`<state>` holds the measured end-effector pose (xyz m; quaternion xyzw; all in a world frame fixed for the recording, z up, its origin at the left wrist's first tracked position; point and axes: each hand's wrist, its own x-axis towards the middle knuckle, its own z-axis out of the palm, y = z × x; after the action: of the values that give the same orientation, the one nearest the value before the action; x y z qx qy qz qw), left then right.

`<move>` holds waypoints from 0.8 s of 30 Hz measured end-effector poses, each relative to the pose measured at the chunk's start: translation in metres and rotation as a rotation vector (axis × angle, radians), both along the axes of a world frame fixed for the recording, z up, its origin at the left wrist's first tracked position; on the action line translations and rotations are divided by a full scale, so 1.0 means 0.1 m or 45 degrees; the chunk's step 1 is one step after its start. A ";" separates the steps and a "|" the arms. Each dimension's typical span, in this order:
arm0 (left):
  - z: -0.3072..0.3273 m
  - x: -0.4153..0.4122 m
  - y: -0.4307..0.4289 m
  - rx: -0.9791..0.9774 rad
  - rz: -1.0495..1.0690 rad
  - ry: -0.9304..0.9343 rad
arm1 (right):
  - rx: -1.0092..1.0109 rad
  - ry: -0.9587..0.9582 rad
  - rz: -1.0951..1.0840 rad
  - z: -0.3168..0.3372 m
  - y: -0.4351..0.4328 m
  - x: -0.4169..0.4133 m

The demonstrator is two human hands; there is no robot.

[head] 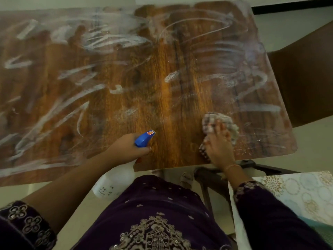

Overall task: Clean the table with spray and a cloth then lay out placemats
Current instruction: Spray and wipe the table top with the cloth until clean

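Brown wood-grain covers the one counter (126, 105), a glossy slab with rounded corners, smeared all over with white foam (111, 40) in looping streaks and bubbly patches. One spray bottle (115, 179) hangs at the near edge: a translucent white plastic body with a blue trigger head and a small red label. Its printing is too blurred to read. The left hand (126, 147) is curled round the neck, which it hides. One cloth (212, 120), a crumpled checked weave, lies near the counter's near right corner. The right hand (219, 147) presses on it with fingers laid fairly straight and spread, covering its middle. Placemats (297, 192) sit at the near right, off the counter, smooth and pale with rings and gold floral medallions. They are cut off by the frame, and their number cannot be told. One dark chair (306, 78) stands just beside the right edge, also only partly in view.
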<state>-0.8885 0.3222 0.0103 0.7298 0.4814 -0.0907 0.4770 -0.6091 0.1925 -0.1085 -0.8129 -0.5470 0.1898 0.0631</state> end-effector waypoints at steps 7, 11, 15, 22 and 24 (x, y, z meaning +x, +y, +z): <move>0.00 -0.08 0.06 -0.016 -0.026 -0.007 | 0.017 0.001 -0.341 0.02 0.38 -0.77; 0.03 -0.13 0.13 0.026 -0.051 0.011 | 0.066 0.063 0.378 0.03 0.44 -1.58; 0.05 -0.12 0.23 0.037 -0.047 -0.011 | 0.097 0.045 0.642 0.00 0.43 -1.36; -0.02 -0.02 0.30 -0.016 -0.113 -0.099 | 0.066 -0.096 -0.148 -0.05 0.32 -0.05; -0.06 0.00 0.29 -0.012 -0.109 -0.109 | 0.025 -0.123 -0.392 -0.05 0.39 0.00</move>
<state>-0.8887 0.3510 0.0047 0.7506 0.4284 -0.0820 0.4964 -0.6094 0.2312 -0.1135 -0.8947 -0.4201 0.1334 0.0730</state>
